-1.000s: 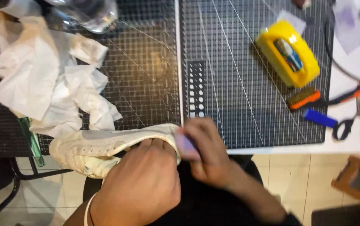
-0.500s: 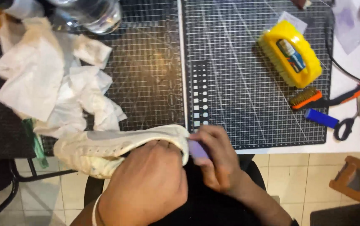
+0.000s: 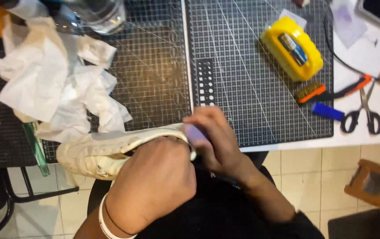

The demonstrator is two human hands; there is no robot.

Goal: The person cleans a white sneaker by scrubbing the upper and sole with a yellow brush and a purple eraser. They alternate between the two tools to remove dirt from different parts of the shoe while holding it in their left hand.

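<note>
A cream-white sneaker [image 3: 97,150] lies on its side at the near edge of the black cutting mat [image 3: 154,75], toe pointing left. My left hand [image 3: 154,181] is clamped over the shoe's heel opening, holding it steady. My right hand [image 3: 212,141] pinches a small lilac block [image 3: 194,133] and presses it against the heel end of the sneaker. Most of the block is hidden by my fingers.
Crumpled white paper towels [image 3: 53,84] are piled at the left, with a clear glass vessel [image 3: 97,13] behind them. A yellow scrub brush [image 3: 292,48], a small orange wire brush [image 3: 310,92], a blue stick [image 3: 327,111] and black scissors [image 3: 361,116] lie at the right. A green-handled tool [image 3: 35,142] lies by the toe.
My right hand with the lilac block has slid up along the sneaker's heel end. The view has shifted a little, and my left hand keeps its hold.
</note>
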